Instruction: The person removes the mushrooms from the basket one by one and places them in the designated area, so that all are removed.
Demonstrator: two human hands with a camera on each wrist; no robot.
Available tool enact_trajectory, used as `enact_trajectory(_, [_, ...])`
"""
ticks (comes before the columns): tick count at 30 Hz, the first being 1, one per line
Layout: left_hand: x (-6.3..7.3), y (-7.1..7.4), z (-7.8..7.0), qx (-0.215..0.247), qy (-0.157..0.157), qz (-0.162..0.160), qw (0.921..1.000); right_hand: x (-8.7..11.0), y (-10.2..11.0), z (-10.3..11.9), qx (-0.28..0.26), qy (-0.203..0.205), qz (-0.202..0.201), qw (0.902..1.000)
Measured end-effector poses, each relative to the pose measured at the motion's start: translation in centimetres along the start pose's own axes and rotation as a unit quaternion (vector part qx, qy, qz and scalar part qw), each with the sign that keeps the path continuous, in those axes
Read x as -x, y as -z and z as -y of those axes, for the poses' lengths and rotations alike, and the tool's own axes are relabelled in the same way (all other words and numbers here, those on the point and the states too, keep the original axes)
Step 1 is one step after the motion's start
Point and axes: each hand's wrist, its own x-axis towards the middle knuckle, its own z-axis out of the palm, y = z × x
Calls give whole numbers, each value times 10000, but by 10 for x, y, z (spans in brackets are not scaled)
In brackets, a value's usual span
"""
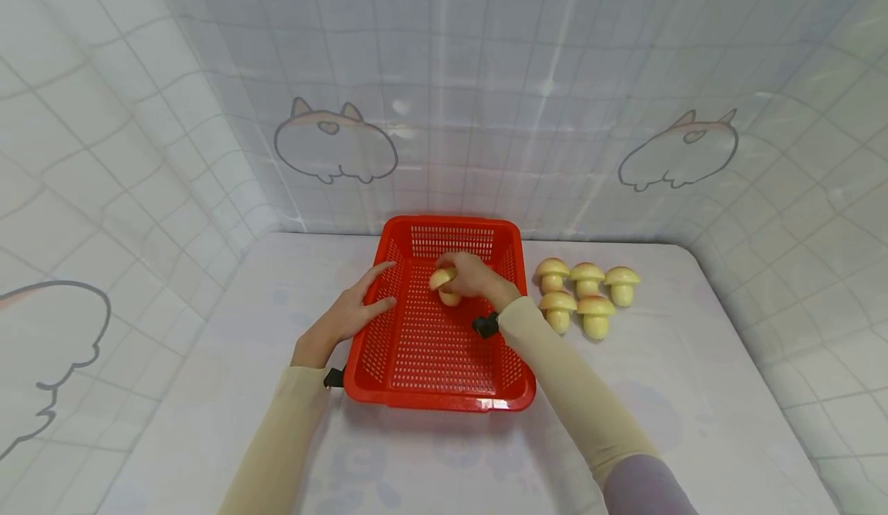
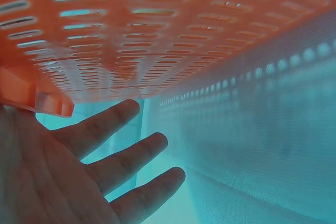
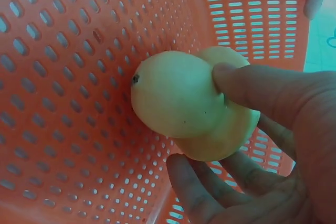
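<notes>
A red perforated plastic basket [image 1: 444, 401] sits in the middle of the table. Inside it, toward the back, my right hand [image 1: 468, 274] holds a pale yellow toy mushroom [image 1: 442, 277]. In the right wrist view the thumb presses the mushroom [image 3: 176, 95] from one side and the fingers curl round its cap from the other; its rounded stem end points at the basket's mesh. My left hand [image 1: 352, 314] is at the basket's left rim, thumb over the edge. Its fingers [image 2: 126, 163] are spread and straight along the outside of the mesh wall in the left wrist view.
Several more mushrooms [image 1: 586, 287] stand in two rows on the white table [image 1: 666, 399], right of the basket. A white tiled-pattern curtain [image 1: 486, 114] with cartoon outlines encloses the back and sides of the table.
</notes>
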Motion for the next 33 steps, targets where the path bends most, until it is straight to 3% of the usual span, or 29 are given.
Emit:
enact_trajectory(19, [-1,5,-2,-158,-44,23,9999,0,0,0,24,-57,173,9998])
enact_trajectory(33, [0,-1,4,-178,-92,-35,9998,9,7,-1,-323,199,-61,9993])
